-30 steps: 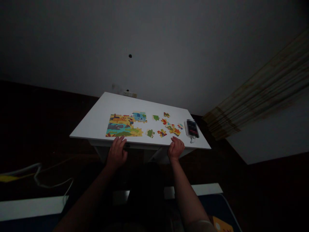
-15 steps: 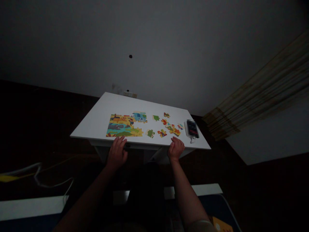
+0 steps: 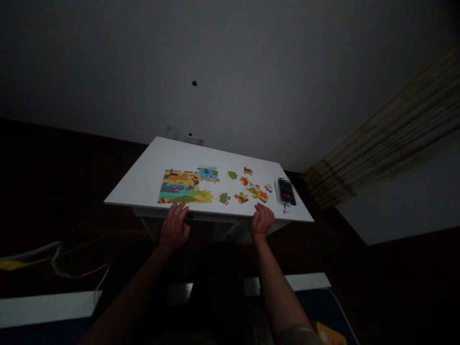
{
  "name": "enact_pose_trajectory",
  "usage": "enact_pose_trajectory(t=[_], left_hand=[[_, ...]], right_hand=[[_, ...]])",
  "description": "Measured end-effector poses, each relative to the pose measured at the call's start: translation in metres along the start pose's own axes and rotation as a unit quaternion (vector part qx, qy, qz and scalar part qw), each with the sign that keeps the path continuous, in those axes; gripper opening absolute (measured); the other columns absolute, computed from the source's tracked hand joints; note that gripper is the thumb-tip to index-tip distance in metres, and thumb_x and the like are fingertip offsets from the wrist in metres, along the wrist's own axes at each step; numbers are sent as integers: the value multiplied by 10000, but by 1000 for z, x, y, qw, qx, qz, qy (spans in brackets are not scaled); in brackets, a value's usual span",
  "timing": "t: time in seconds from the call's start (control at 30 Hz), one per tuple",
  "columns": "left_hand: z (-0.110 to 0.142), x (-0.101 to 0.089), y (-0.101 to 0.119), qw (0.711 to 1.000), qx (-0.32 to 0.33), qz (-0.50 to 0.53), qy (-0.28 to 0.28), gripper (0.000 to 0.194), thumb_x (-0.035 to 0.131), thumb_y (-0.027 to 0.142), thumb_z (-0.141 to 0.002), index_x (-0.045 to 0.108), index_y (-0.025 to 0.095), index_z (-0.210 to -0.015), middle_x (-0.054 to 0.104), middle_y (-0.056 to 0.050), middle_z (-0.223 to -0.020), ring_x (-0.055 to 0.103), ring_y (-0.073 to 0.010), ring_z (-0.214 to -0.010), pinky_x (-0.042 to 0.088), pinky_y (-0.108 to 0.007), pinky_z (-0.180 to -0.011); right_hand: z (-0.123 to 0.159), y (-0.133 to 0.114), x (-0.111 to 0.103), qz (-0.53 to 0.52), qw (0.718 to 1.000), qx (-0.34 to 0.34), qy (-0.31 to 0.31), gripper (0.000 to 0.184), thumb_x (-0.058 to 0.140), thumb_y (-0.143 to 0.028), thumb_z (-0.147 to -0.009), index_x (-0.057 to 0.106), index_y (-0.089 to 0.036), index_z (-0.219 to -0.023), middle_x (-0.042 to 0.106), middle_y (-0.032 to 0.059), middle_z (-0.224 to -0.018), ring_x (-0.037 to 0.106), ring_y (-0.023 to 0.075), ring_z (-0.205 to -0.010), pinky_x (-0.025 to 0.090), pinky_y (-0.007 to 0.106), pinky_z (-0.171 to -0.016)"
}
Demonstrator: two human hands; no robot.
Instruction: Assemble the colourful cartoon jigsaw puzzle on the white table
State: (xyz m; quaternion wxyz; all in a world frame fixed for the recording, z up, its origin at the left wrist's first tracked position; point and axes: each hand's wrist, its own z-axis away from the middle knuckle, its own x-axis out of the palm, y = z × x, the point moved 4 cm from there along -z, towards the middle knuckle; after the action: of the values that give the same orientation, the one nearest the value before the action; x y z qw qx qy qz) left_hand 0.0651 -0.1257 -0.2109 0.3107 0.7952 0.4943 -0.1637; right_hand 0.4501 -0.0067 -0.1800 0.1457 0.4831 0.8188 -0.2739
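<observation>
On my feed, the left hand [image 3: 174, 227] and right hand [image 3: 261, 221] rest open and empty on the near edge of the worktop [image 3: 172, 155], below and right of the part-built jigsaw [image 3: 184, 187]. Loose pieces [image 3: 247, 187] lie right of the jigsaw, then a pixelated device [image 3: 286, 191], nothing on it readable.

The view I was working from looked like a room in a private home, though I could not tell which room. A small white table [image 3: 143, 182] stood against a plain pale wall [image 3: 230, 62], with a wall socket [image 3: 193, 140] just above its far edge. A striped, sheer curtain [image 3: 381, 148] hung at the right, and the floor [image 3: 64, 191] was dark and looked like wood. A loose white cable [image 3: 53, 258] trailed across it, near a dark blue mat with a white edge [image 3: 46, 306]. A children's jigsaw puzzle [image 3: 185, 187] on the table also suited a home more than a workplace.
</observation>
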Motion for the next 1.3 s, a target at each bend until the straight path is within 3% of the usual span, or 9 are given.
enact_pose_trajectory(t=[0.2,0.4,0.53,0.67,0.77,0.93,1.13,1.3], left_hand=[[-1,-2,1,1000,5,4,0,826,590,103,-925,438,226,-1728,616,-185,-1693,476,-439,-1685,510,-727,-1302],[-1,-2,1,1000,0,12,3,837,598,111,-899,462,226,-1716,620,-179,-1698,467,-434,-1692,487,-728,-1322],[-1,-2,1,1000,-3,9,-1,837,598,108,-899,464,221,-1718,616,-181,-1700,466,-436,-1693,490,-720,-1322],[-2,-3,1,1000,1,8,2,802,596,102,-916,479,214,-1702,622,-182,-1690,475,-430,-1687,495,-705,-1323],[-3,-4,2,1000,4,8,2,787,592,93,-928,484,198,-1701,614,-181,-1701,471,-423,-1690,484,-691,-1336],[-5,-7,4,1000,13,5,4,785,593,85,-949,465,183,-1717,614,-195,-1701,455,-425,-1701,481,-682,-1342],[-3,-7,3,1000,-2,3,-10,806,591,101,-942,468,212,-1731,632,-171,-1699,477,-429,-1689,471,-689,-1343],[-2,-8,4,1000,-5,-7,-13,791,578,96,-951,469,219,-1724,627,-160,-1705,491,-413,-1680,491,-657,-1328]], right_hand=[[-3,-3,-1,6,1000,14,-18,346,447,-310,-1053,768,-233,-1157,830,159,-1207,719,355,-1197,500,570,-1093],[-8,-11,-7,22,995,55,-76,404,443,-280,-1032,818,-358,-1162,818,174,-1296,706,441,-1243,507,638,-1052],[-12,-16,-9,21,993,70,-90,413,483,-227,-1008,837,-330,-1194,817,181,-1282,697,436,-1252,511,626,-1041],[-15,-20,-10,36,992,80,-89,420,492,-310,-1069,828,-277,-1318,783,190,-1320,654,405,-1266,490,605,-1080],[-17,-31,-10,43,987,66,-143,445,544,-400,-1106,802,-308,-1456,740,155,-1440,607,391,-1331,446,602,-1142],[-21,-50,-10,26,972,30,-231,386,603,-441,-1127,804,-372,-1450,721,78,-1572,557,368,-1459,389,579,-1210],[-49,-45,-6,-26,968,59,-243,327,602,-412,-1072,831,-264,-1253,799,106,-1445,637,353,-1365,447,534,-1172],[-90,-32,11,11,968,84,-235,425,572,-366,-1021,810,-182,-1321,796,171,-1407,624,375,-1338,470,519,-1167]])
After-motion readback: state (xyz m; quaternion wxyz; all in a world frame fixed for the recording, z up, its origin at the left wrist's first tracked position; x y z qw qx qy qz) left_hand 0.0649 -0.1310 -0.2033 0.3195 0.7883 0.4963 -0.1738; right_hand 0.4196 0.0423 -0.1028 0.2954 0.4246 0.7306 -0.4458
